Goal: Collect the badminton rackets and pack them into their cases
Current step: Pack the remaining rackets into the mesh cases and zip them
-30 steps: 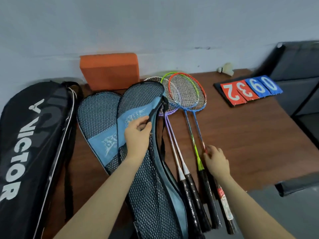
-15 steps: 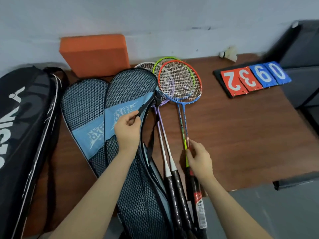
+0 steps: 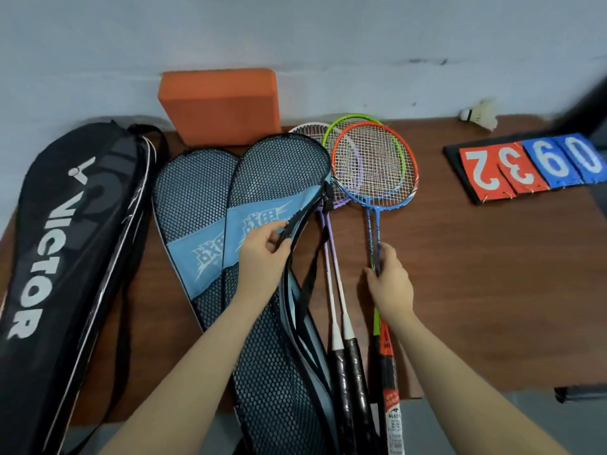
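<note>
Several badminton rackets lie side by side on the brown table. An orange-and-blue racket lies on top of a green racket, and a white-and-purple pair lies to their left. My right hand pinches the two thin shafts of the orange-blue and green rackets. My left hand grips the zipper edge of the nearer mesh case, which has a light blue band. A second mesh case lies partly under it to the left.
A large black Victor racket bag lies at the left. An orange foam block leans against the wall. A shuttlecock and a flip scoreboard sit at the far right. The table's front edge runs below my right arm.
My right hand slid up from the grips to the thin shafts and closed on them. The left hand kept its hold on the case edge. The camera view shifted.
</note>
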Motion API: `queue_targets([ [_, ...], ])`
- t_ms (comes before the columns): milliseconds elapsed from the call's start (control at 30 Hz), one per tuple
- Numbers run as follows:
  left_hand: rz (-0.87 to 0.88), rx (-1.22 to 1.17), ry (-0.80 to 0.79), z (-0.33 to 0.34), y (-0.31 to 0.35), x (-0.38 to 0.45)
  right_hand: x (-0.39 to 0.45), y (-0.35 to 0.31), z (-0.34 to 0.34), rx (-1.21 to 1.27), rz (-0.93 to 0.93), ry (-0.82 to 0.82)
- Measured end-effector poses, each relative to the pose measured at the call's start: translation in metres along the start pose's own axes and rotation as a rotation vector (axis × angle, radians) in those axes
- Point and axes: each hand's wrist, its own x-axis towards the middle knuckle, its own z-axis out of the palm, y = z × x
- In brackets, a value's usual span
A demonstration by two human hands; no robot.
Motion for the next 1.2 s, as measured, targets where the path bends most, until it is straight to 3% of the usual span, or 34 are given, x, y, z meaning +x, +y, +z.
queue_targets([
  [167, 0.071, 0.163, -0.181, -0.016, -0.010, -0.014, -0.005, 0.003, -0.006, 0.239, -0.023, 0.024],
  [333, 0.159, 0.270, -0.141, -0.024, -0.015, -0.021, -0.005, 0.002, -0.021, 0.290, -0.012, -0.003],
  [567, 0.124, 0.069, -0.033, -0.025, 0.005, -0.019, -0.011, -0.006, -0.037, 0.387, -0.044, -0.002],
  [1000, 0.114, -0.117, 0.038, 0.029, 0.085, 0.020, -0.046, -0.010, -0.108, 0.413, -0.236, 0.270],
  [1200, 0.053, -0.147, 0.063, 0.045, 0.078, 0.018, -0.075, 0.017, -0.113, 0.378, -0.244, 0.153],
])
